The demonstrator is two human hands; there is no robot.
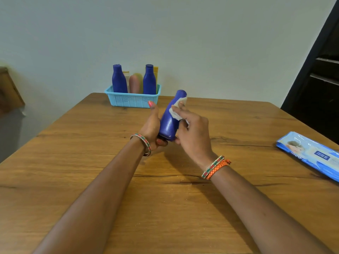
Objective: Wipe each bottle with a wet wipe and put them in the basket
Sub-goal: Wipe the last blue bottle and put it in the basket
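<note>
Left hand (153, 128) grips base of blue bottle (171, 118), held tilted above table centre. Right hand (192, 132) pinches wet wipe (177, 111) against bottle's upper body. Suggest turning the bottle under the wipe, covering neck and cap. Basket (132, 99) at far edge holds other bottles. Wipes pack (311, 154) right. Wooden table (91, 180); pale wall (201, 43) behind.

The one head-worn camera looks forward and down across the wooden table (238, 208) from close above.
</note>
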